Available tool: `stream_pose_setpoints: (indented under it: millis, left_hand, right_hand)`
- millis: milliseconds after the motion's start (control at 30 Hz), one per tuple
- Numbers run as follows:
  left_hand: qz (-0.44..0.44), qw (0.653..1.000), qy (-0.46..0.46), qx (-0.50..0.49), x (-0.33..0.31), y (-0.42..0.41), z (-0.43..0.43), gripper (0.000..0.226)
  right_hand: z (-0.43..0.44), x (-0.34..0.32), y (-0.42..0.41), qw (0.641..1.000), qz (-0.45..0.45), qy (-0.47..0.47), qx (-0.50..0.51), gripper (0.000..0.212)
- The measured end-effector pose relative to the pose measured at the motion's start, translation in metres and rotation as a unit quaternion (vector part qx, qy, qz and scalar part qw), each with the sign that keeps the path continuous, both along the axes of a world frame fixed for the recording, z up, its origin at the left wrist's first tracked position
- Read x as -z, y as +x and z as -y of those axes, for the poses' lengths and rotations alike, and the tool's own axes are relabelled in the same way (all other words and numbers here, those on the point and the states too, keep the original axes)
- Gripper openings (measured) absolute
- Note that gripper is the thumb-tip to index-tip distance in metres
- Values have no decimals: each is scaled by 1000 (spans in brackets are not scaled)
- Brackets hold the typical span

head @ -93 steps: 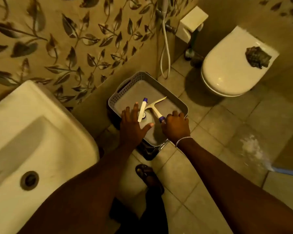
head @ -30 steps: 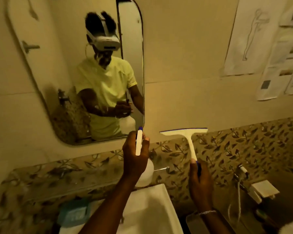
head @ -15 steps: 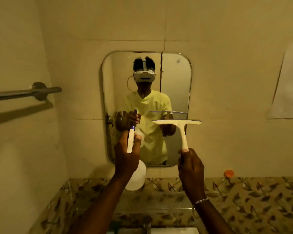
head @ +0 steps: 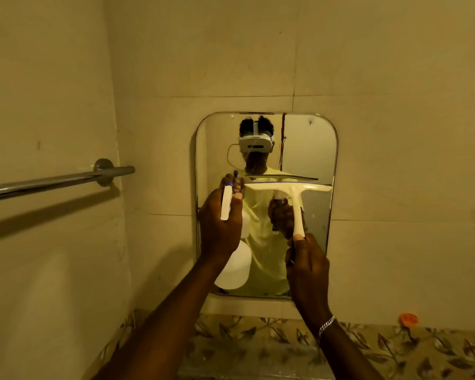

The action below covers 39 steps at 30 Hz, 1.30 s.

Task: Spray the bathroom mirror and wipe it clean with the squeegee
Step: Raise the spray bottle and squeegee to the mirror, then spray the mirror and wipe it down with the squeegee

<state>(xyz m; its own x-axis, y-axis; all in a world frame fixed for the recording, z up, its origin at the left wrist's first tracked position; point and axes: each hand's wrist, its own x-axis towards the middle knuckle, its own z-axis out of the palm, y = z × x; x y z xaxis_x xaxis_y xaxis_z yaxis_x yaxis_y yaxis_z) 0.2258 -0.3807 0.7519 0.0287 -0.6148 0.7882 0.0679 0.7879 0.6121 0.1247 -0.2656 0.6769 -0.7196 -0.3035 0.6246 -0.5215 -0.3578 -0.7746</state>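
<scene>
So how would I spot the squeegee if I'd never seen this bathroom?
Find the rounded mirror on the pale wall, right of the metal towel bar. In front of its glass the right hand holds up the squeegee: a cream T shape, wide blade on top, thin handle running down. The spray bottle in the left hand beside it is round-bodied, with no crossbar.

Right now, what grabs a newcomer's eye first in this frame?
The mirror at centre, with both hands raised before it: the left hand grips a white spray bottle, the right hand holds a squeegee blade-up. A metal towel bar juts from the left wall.
</scene>
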Motion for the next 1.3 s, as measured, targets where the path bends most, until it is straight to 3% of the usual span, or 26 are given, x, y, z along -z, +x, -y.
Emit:
stream_pose_setpoints:
  millis: [267, 400, 500, 700, 833, 1033, 1100, 1167, 1267, 1300]
  left_hand:
    - [23, 999, 34, 2, 2, -2, 0, 26]
    - [42, 997, 56, 16, 10, 1, 4, 13]
    - [35, 997, 64, 32, 15, 7, 10, 23]
    - [18, 997, 64, 39, 23, 12, 10, 4]
    - [5, 994, 65, 91, 8, 3, 7, 29]
    - [6, 993, 38, 111, -6, -18, -13, 23]
    - [11, 994, 36, 98, -5, -22, -19, 2]
    - [8, 997, 24, 68, -2, -23, -19, 25]
    - [4, 999, 33, 43, 5, -16, -10, 3]
    - [-1, 999, 36, 28, 8, -13, -6, 12]
  right_hand:
    - [10, -12, 3, 1000, -4, -25, 5, 25]
    - [17, -24, 8, 999, -17, -29, 12, 24]
    - [23, -43, 15, 998, -44, -43, 17, 25]
    - [43, -75, 25, 993, -93, -68, 32, 40]
    - [46, -80, 22, 990, -89, -90, 59, 36]
    - [41, -84, 14, 990, -79, -88, 82, 36]
    - [40, -86, 12, 990, -76, -89, 83, 37]
    - [40, -88, 12, 989, -80, -85, 93, 37]
    - [45, -91, 16, 988, -102, -65, 93, 36]
    - [48, -91, 20, 989, -106, -59, 81, 34]
